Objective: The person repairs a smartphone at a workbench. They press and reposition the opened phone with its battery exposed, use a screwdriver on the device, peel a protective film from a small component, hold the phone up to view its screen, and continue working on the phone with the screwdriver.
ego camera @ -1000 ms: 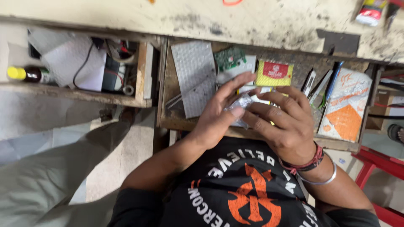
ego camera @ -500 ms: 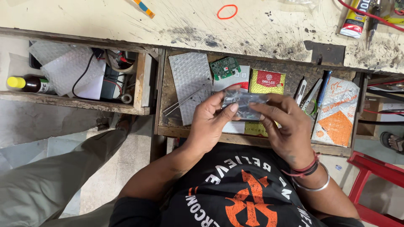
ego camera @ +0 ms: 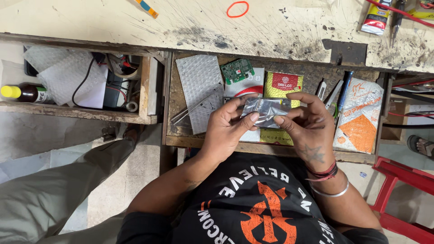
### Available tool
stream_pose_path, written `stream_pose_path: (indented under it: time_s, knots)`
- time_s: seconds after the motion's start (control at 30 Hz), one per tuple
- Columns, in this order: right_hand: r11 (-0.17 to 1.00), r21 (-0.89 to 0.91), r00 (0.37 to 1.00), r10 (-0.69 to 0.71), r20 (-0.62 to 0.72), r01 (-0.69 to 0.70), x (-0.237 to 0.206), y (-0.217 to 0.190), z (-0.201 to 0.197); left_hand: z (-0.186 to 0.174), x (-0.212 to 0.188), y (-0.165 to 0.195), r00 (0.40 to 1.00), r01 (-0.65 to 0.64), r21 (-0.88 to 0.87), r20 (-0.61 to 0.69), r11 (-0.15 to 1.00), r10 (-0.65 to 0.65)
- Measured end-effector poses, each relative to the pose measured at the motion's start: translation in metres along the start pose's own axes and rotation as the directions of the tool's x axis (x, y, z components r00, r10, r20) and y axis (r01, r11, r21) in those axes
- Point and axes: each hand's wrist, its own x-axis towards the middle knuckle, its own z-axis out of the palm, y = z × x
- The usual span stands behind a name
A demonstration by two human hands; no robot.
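Note:
Both hands hold a small silvery foil pouch [ego camera: 266, 111] flat above an open wooden drawer [ego camera: 208, 143]. My left hand [ego camera: 226, 131] pinches its left edge between thumb and fingers. My right hand [ego camera: 307, 129] grips its right edge; the wrist wears red thread bands and a metal bangle. Under the pouch in the drawer lie a yellow and red packet [ego camera: 282, 82], a small green circuit board [ego camera: 237, 70], a grey bubble-wrap sheet [ego camera: 199, 86] and thin metal tweezers [ego camera: 192, 110].
A white and orange packet [ego camera: 359, 115] and some hand tools [ego camera: 334, 92] fill the drawer's right side. The left drawer [ego camera: 77, 113] holds bubble wrap, cables and a yellow-capped bottle [ego camera: 20, 92]. On the scratched worktop [ego camera: 190, 22] lie a red rubber band [ego camera: 237, 9] and a tube [ego camera: 375, 18]. A red stool [ego camera: 398, 194] stands at right.
The hands have lifted the foil pouch slightly toward me and flattened it out between them. The view has tilted up, showing more of the worktop.

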Motion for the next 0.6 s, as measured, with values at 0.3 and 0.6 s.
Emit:
stream_pose_path:
  time_s: [0.3,0.6]
  knots:
    - [0.996,-0.073,0.998,0.056,-0.008,-0.056,0.007,0.012,-0.007,0.0,0.004,-0.003,0.999,0.015,0.079,-0.032,0.997,-0.013]
    - [0.989,-0.139,0.998,0.045,0.044,-0.038,0.009,0.003,-0.005,0.016,0.003,0.046,0.795,-0.531,0.824,0.404,0.197,0.451]
